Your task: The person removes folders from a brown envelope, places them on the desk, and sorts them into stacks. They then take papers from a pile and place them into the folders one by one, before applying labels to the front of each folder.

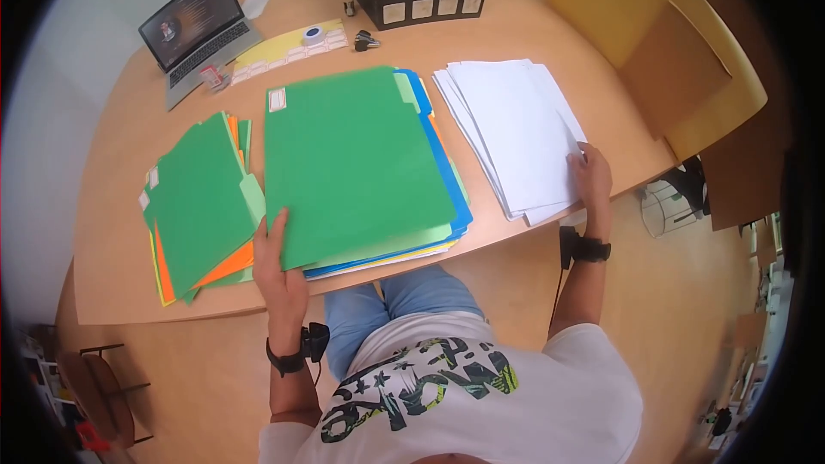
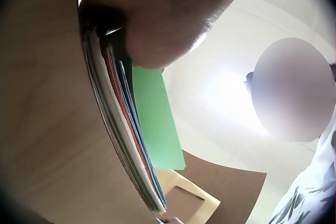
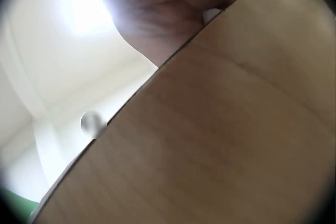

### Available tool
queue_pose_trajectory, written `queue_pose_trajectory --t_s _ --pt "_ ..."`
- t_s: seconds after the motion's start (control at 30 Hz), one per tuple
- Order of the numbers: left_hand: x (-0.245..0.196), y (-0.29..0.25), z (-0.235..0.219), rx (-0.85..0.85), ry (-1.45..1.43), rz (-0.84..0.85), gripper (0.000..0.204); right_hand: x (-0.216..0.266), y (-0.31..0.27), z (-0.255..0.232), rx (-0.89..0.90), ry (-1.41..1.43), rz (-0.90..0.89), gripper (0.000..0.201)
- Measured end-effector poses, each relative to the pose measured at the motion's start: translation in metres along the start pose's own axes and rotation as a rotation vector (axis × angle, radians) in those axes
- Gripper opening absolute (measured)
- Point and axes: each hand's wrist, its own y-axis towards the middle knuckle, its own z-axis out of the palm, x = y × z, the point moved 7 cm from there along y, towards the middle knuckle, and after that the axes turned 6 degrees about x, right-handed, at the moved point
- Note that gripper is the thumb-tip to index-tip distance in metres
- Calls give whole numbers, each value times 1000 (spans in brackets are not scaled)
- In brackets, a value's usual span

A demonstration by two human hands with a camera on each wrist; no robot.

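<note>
In the head view, a large green folder (image 1: 352, 163) tops a stack of colored folders with blue and orange edges. My left hand (image 1: 282, 279) grips that folder at its lower left corner, fingers along the left edge. A light green folder flap (image 2: 155, 119) stands away from the stack beneath it in the left wrist view. At the right lies a pile of white paper (image 1: 516, 133). My right hand (image 1: 592, 179) pinches the pile's right edge, where a top sheet bends up. The right wrist view shows mostly the desk edge and that palm.
A smaller stack of green, orange and yellow folders (image 1: 202, 198) lies at the left. Behind are a laptop (image 1: 198, 34), a label sheet (image 1: 292, 56) with a tape roll (image 1: 313, 35), black binder clips (image 1: 367, 40) and a black organizer (image 1: 430, 10). A yellow chair (image 1: 662, 26) stands at the right.
</note>
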Motion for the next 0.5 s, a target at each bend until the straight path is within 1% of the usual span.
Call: queue_pose_trajectory --t_s 0.07,0.13,0.17,0.27,0.3,0.33,0.37,0.4,0.47,0.5 --pt "5 2 -14 -81 -74 -24 45 15 -8 -9 -58 -60 19 34" --pt "11 3 -40 -176 -162 -77 40 31 -16 -23 -286 -111 -93 33" --pt "10 4 -59 -228 -96 -88 36 41 -22 -31 -399 -133 -152 33" --pt "51 -3 -107 -419 -209 -202 36 73 -37 -36 -312 229 -161 30" --pt "67 -6 -119 -438 -322 -245 36 88 -42 -34 -165 413 -177 25" --pt "83 -8 -130 -452 -437 -285 35 100 -46 -23 -59 545 -233 22" --pt "99 -10 -138 -464 -554 -322 35 117 -53 -14 19 613 -283 22" --pt "112 -12 -148 -450 -506 -330 36 135 -62 -6 95 680 -330 22" --pt "143 -19 -161 -419 -411 -342 38 165 -76 7 236 738 -361 24" --pt "155 -21 -166 -381 -322 -326 39 172 -80 16 302 788 -308 25"
